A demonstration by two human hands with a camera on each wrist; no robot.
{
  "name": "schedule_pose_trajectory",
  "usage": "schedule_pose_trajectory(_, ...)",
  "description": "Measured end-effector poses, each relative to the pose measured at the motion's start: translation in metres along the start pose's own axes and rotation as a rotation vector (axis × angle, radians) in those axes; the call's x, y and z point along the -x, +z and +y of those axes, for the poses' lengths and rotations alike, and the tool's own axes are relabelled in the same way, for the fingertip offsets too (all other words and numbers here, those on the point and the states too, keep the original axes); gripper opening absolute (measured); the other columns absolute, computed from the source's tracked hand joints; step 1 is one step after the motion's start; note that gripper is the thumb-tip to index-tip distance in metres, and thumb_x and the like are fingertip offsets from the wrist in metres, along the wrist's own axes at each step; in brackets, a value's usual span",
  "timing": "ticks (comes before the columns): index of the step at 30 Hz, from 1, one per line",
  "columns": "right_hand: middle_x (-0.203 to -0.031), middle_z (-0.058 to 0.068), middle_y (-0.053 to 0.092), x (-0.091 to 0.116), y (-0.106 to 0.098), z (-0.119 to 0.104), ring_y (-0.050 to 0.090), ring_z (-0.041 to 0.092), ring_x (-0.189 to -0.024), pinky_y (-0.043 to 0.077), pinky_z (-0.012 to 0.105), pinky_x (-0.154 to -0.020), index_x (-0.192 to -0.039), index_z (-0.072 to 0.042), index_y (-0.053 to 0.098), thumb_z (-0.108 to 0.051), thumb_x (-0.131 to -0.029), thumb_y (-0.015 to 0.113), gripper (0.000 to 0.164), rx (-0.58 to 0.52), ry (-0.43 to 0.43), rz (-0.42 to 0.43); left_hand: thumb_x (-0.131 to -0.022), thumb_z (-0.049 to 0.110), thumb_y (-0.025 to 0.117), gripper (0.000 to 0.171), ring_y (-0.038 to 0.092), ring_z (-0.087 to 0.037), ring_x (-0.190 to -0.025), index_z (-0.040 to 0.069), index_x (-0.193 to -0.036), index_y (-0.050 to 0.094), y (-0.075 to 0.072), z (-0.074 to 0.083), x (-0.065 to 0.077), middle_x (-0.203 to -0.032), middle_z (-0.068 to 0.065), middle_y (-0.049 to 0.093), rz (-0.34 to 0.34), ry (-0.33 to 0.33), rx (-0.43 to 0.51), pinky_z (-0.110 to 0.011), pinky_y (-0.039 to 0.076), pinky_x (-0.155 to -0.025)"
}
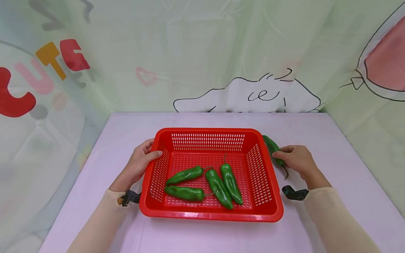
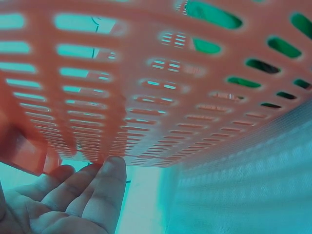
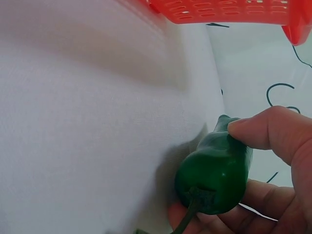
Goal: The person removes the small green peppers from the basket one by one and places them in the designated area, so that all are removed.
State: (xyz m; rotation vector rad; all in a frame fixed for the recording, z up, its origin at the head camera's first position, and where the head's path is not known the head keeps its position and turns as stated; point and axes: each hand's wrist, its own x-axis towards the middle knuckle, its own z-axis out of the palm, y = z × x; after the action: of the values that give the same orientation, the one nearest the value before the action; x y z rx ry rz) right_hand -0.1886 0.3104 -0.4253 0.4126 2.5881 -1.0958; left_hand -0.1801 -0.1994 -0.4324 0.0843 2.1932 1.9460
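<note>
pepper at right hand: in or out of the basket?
Out. The right hand pinches the green pepper outside the red basket, beside its right wall.

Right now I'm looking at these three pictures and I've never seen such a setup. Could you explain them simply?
There is no robot here: a person works with bare hands. The wide picture comes from a camera worn on the head, looking forward and down. The other two come from small cameras, one on each wrist.

In front is a pale table, with a red basket between the hands. Whether the basket rests flat is hard to tell. Inside lie four green peppers.

The left hand grips the basket's left rim; its wrist picture shows the slotted plastic close up. The right hand holds a fifth pepper outside the basket, beside its right wall, between thumb and fingers.
</note>
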Motion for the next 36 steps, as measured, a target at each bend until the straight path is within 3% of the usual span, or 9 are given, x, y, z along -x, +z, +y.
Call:
schedule_pose_trajectory(12, -0.133, 0.032, 0.058, -0.001, 0.003, 0.0, 0.06, 0.04, -0.108, 0.061, 0.045, -0.083, -0.14, 0.01, 0.055, -0.04, -0.099, 0.065, 0.066, 0.066, -0.005, 0.006, -0.101, 0.009, 0.061, 0.058, 0.072, -0.034, -0.109, 0.003, -0.155, 0.041, 0.0, -0.002, 0.0, -0.141, -0.027, 0.058, -0.006, 0.013, 0.005, -0.043, 0.064, -0.083)
schedule_pose_trajectory(27, -0.141, 0.036, 0.053, 0.0, 0.006, -0.005, 0.062, 0.044, -0.113, 0.059, 0.057, -0.093, -0.145, 0.012, 0.048, -0.037, -0.098, 0.066, 0.071, 0.126, -0.018, 0.0, -0.1, 0.01, 0.061, 0.058, 0.071, -0.035, -0.109, 0.004, -0.155, 0.041, 0.0, -0.002, 0.0, -0.141, -0.027, 0.059, -0.007, 0.003, 0.0, -0.044, 0.064, -0.083)
schedule_pose_trajectory(36, -0.147, 0.04, 0.045, 0.007, 0.005, -0.014, 0.053, 0.053, -0.125, 0.056, 0.065, -0.096, -0.153, 0.011, 0.037, -0.046, -0.101, 0.058, 0.08, 0.125, -0.045, -0.005, -0.101, 0.01, 0.06, 0.057, 0.072, -0.033, -0.107, 0.003, -0.155, 0.041, -0.001, -0.002, -0.002, -0.14, -0.027, 0.059, -0.016, 0.021, 0.004, -0.043, 0.064, -0.083)
